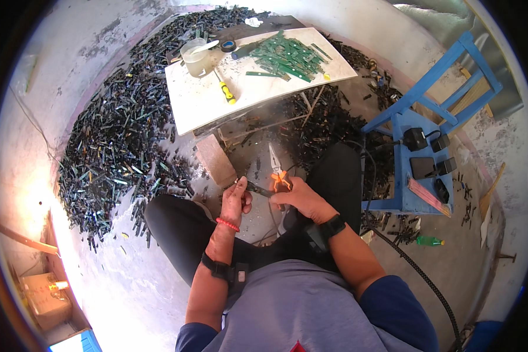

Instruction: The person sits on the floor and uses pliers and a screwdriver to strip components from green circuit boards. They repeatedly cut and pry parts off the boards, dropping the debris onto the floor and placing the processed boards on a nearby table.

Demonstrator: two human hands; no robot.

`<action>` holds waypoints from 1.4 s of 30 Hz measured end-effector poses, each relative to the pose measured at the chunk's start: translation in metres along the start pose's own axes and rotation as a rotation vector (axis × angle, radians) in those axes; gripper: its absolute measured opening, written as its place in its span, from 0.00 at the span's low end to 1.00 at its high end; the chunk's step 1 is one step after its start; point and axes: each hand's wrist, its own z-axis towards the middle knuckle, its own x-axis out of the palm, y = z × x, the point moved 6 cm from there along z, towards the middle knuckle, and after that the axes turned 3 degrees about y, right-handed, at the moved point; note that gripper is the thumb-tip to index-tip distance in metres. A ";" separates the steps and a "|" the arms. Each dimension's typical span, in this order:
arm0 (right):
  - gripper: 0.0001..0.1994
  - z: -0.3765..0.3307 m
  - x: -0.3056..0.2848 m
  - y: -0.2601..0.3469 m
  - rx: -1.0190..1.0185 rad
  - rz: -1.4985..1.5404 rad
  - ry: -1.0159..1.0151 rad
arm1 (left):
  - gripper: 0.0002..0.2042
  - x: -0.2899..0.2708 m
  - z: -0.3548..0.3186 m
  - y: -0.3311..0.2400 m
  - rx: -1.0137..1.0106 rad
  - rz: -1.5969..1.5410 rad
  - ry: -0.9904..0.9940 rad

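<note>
My left hand (236, 199) grips a small dark stick-like part (256, 188) that points to the right. My right hand (296, 196) holds long-nose pliers (277, 171) with orange handles, the jaws pointing up and away from me. The pliers' handles sit right beside the tip of the dark part. Both hands hover above my knees, in front of a low white table (199, 102). On that table lie a pile of green strips (287, 57), a yellow-handled screwdriver (226, 91) and a clear plastic cup (195, 58).
A big heap of dark scrap parts (117, 135) covers the floor to the left and behind the table. A brick (216, 159) stands under the table. A blue chair (419, 146) on the right carries chargers and phones. A black cable (416, 273) runs along the floor; a green bottle (429, 240) lies nearby.
</note>
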 end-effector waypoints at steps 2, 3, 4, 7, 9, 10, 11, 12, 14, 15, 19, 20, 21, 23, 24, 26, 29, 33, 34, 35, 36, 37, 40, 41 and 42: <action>0.11 -0.001 -0.006 0.003 0.032 -0.005 0.046 | 0.20 0.002 -0.002 -0.003 -0.011 -0.046 0.012; 0.11 -0.001 -0.006 0.005 0.050 -0.019 0.082 | 0.19 0.003 -0.002 -0.004 -0.012 -0.066 0.014; 0.11 -0.002 -0.007 0.009 0.069 -0.032 0.116 | 0.19 0.005 -0.003 -0.004 -0.012 -0.087 0.018; 0.10 0.005 -0.008 0.004 0.108 -0.006 0.216 | 0.18 0.008 -0.004 -0.003 -0.028 -0.084 0.041; 0.10 0.009 -0.012 0.004 0.123 -0.025 0.254 | 0.19 0.009 -0.004 -0.002 -0.081 -0.053 0.080; 0.10 0.012 -0.015 0.005 0.133 -0.063 0.261 | 0.19 0.008 -0.004 -0.001 -0.105 -0.055 0.090; 0.10 0.016 -0.019 0.006 0.142 -0.102 0.269 | 0.20 0.007 -0.002 0.007 -0.125 -0.096 0.092; 0.10 0.019 -0.021 0.006 0.152 -0.140 0.277 | 0.20 0.005 -0.001 0.014 -0.140 -0.115 0.090; 0.10 0.025 -0.025 0.011 0.116 -0.097 0.223 | 0.21 0.002 0.000 0.024 -0.166 -0.133 0.082; 0.10 0.028 -0.028 0.013 0.114 -0.085 0.195 | 0.22 0.000 0.001 0.028 -0.167 -0.127 0.082; 0.08 0.033 -0.041 0.005 0.081 -0.018 -0.002 | 0.24 0.000 -0.001 0.016 -0.124 -0.031 0.070; 0.09 0.032 -0.043 0.001 0.076 0.009 -0.065 | 0.24 -0.001 -0.003 0.009 -0.092 0.036 0.037; 0.11 0.031 -0.045 -0.001 0.060 0.003 -0.097 | 0.24 -0.003 -0.003 0.006 -0.072 0.068 0.005; 0.10 0.024 -0.039 -0.006 0.087 -0.012 -0.051 | 0.25 -0.011 -0.004 0.004 -0.045 0.097 -0.067; 0.10 0.019 -0.035 -0.008 0.100 -0.018 -0.030 | 0.25 -0.013 -0.004 0.004 -0.034 0.095 -0.088; 0.10 0.003 -0.017 -0.008 0.143 0.064 0.037 | 0.26 -0.014 -0.003 0.003 -0.007 0.090 -0.106; 0.11 -0.021 0.012 -0.017 0.221 0.232 0.173 | 0.27 -0.008 -0.008 0.000 -0.150 -0.012 -0.156; 0.13 -0.036 0.037 -0.023 0.335 0.295 0.278 | 0.28 -0.005 -0.009 0.000 -0.218 -0.025 -0.173; 0.14 -0.037 0.040 -0.025 0.345 0.312 0.298 | 0.28 -0.005 -0.008 -0.002 -0.211 -0.019 -0.169; 0.13 -0.035 0.041 -0.028 0.330 0.346 0.316 | 0.28 -0.004 -0.008 -0.003 -0.205 -0.013 -0.164; 0.13 -0.032 0.042 -0.032 0.328 0.360 0.323 | 0.28 -0.003 -0.008 -0.004 -0.199 -0.007 -0.161; 0.13 -0.030 0.043 -0.036 0.328 0.373 0.332 | 0.28 -0.004 -0.009 -0.005 -0.191 -0.003 -0.177; 0.13 -0.028 0.044 -0.039 0.338 0.412 0.332 | 0.28 -0.004 -0.010 -0.007 -0.167 0.004 -0.205; 0.13 -0.028 0.044 -0.040 0.344 0.425 0.327 | 0.28 -0.004 -0.011 -0.008 -0.158 0.005 -0.200; 0.13 -0.028 0.044 -0.039 0.345 0.427 0.329 | 0.28 -0.004 -0.011 -0.008 -0.149 0.006 -0.194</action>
